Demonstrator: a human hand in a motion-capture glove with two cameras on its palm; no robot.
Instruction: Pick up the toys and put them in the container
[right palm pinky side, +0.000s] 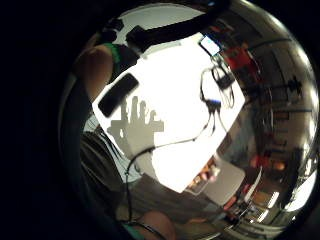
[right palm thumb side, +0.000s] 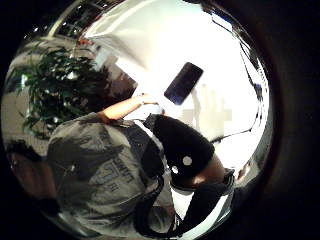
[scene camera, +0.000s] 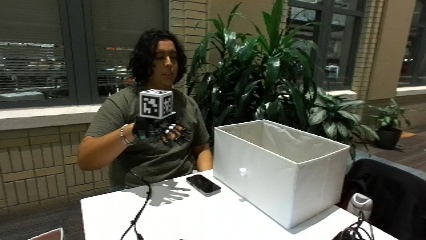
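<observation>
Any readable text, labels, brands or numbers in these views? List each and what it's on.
None can be read.
Grey T-shirt: pale chest print, too blurred to read.
Phone: screen dark, no marking shows.
White container: plain walls, no label.
Gloved right hand: no lettering visible on it.

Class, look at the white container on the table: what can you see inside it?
Only the upper inner walls of the white container show, and they look bare. Its floor is hidden behind the near wall, so whether any toys lie inside cannot be told. The gloved right hand is raised above the table, away from it.
</observation>
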